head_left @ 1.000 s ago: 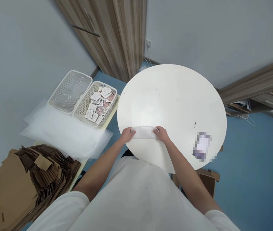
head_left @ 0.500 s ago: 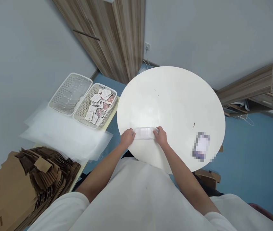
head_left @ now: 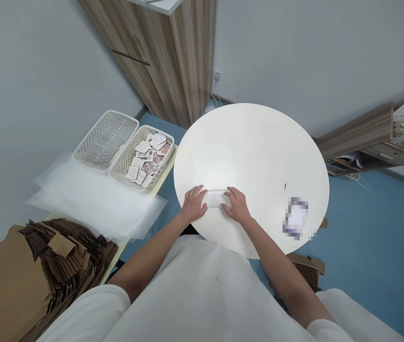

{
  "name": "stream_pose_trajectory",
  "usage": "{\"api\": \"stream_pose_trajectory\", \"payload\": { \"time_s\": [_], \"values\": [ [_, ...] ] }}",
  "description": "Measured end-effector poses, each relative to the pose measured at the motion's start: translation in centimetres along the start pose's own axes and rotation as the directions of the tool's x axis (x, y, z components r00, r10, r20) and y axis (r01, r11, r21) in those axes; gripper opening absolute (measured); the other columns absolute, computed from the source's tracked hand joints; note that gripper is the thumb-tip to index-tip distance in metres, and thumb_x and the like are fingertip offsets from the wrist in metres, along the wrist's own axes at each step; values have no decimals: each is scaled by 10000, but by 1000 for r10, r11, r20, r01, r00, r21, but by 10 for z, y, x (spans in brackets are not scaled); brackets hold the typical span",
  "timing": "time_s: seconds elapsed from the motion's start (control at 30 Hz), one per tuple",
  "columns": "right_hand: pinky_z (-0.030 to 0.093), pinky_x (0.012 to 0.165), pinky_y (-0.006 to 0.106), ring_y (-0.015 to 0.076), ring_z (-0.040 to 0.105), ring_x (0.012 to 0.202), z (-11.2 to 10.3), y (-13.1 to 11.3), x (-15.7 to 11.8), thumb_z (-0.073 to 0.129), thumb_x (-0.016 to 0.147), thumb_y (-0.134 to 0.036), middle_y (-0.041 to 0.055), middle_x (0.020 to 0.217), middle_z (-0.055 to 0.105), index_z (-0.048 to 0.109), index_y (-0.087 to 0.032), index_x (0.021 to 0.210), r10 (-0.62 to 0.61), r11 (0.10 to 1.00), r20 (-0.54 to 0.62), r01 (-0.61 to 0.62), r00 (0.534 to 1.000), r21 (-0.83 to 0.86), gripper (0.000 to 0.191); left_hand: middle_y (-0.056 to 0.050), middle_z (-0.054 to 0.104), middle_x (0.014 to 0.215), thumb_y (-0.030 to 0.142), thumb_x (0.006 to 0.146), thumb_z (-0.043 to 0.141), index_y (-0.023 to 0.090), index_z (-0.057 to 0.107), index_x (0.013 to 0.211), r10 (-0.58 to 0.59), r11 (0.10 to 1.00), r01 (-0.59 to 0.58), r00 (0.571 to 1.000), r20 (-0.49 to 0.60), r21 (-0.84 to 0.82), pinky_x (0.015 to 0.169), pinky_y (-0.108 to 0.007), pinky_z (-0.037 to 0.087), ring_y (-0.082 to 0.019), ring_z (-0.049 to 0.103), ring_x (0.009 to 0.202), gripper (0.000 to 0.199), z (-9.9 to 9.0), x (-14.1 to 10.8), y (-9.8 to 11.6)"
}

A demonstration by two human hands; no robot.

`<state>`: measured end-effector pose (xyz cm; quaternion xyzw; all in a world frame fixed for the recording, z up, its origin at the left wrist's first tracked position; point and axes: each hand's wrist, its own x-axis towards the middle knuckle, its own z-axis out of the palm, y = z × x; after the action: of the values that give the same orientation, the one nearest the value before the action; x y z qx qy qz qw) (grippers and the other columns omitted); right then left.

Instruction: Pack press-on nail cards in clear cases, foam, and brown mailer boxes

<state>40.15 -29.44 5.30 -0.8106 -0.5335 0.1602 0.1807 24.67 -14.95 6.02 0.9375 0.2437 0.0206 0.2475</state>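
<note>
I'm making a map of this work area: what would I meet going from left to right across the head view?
Stack of brown cardboard → white basket of packets → left hand → translucent bundle → right hand → pixelated item on the table → wooden unit by the wall.

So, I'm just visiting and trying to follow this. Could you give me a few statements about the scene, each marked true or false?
1. One hand is at each end of the translucent packet: the left hand and the right hand. True.
2. The white table under the packet is rectangular. False: its edge is curved.
3. The printed cards lie loose on that table. False: they are in a white perforated basket, off to the left.
4. The translucent sheets lie between that basket and the flattened cardboard stack. True.
5. The flattened cardboard stack is on the person's right. False: it is on the left.
</note>
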Motion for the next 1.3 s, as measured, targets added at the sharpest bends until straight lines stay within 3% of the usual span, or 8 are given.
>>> {"api": "stream_pose_trajectory", "payload": {
  "time_s": [0.1, 0.2, 0.3, 0.5, 0.77, 0.87, 1.03, 1.3],
  "values": [
    [216, 976, 450, 281, 243, 1257, 4, -1, 8, 587, 693, -351, 112, 1347, 331, 453, -194, 1112, -120, 991, 137, 127, 983, -40, 467, -114, 369, 1319, 359, 708, 537, 193, 408, 1196, 109, 993, -113, 990, 87, 41, 974, -438, 222, -298, 302, 1213, 531, 5, 7, 7],
    [269, 947, 439, 273, 309, 1222, 12, -1, 13, 614, 659, -251, 119, 1336, 349, 441, -193, 1105, -107, 990, 192, 122, 976, -69, 482, -109, 421, 1276, 346, 666, 582, 191, 396, 1193, 103, 991, -114, 984, 145, 67, 948, -420, 250, -274, 362, 1168, 581, 12, 13, 7],
    [341, 889, 401, 258, 387, 1158, 17, -1, 14, 576, 661, -175, 123, 1304, 383, 440, -188, 1083, -69, 995, 205, 82, 976, -60, 443, -97, 443, 1253, 299, 672, 563, 196, 399, 1184, 104, 992, -115, 981, 164, 59, 927, -391, 269, -247, 408, 1125, 548, 15, 15, 5],
    [401, 759, 339, 238, 483, 997, 7, -10, 7, 594, 631, -218, 94, 1151, 489, 443, -196, 1024, 1, 996, 287, -28, 958, 90, 421, -75, 538, 1115, 350, 605, 598, 198, 482, 1103, 117, 993, -115, 963, 243, -22, 887, -377, 306, -255, 476, 1034, 533, 5, 13, 1],
    [363, 529, 245, 148, 506, 655, -15, -24, -9, 606, 634, -286, 23, 870, 561, 466, -225, 966, 110, 931, 556, -281, 824, 231, 365, -36, 591, 1058, 444, 615, 596, 217, 567, 1024, 97, 977, -1, 896, 434, -215, 847, -310, 375, -230, 525, 992, 468, -1, -2, -4],
    [396, 589, 265, 163, 531, 728, -18, -22, -6, 600, 650, -294, 35, 924, 568, 497, -228, 957, 101, 918, 547, -290, 831, 270, 330, -37, 575, 1104, 488, 659, 560, 220, 577, 1029, 94, 963, 25, 903, 420, -269, 879, -308, 367, -227, 504, 1040, 457, 0, -2, -8],
    [374, 837, 333, 206, 480, 1036, -22, -12, 5, 575, 701, -369, 57, 1153, 503, 582, -236, 909, 65, 889, 439, -251, 896, 382, 248, -47, 575, 1108, 539, 665, 546, 207, 590, 1027, 68, 921, 100, 910, 409, -377, 849, -284, 390, -215, 518, 1023, 493, -5, 4, -23],
    [422, 661, 288, 176, 550, 803, -17, 4, 16, 498, 727, -493, 23, 909, 607, 595, -239, 845, 249, 743, 443, -463, 861, 483, 297, -25, 624, 734, 476, 711, 503, 176, 608, 765, -130, 822, 328, 904, 407, -466, 555, -243, 387, -173, 566, 674, 323, -5, 7, -46]
  ]
}}
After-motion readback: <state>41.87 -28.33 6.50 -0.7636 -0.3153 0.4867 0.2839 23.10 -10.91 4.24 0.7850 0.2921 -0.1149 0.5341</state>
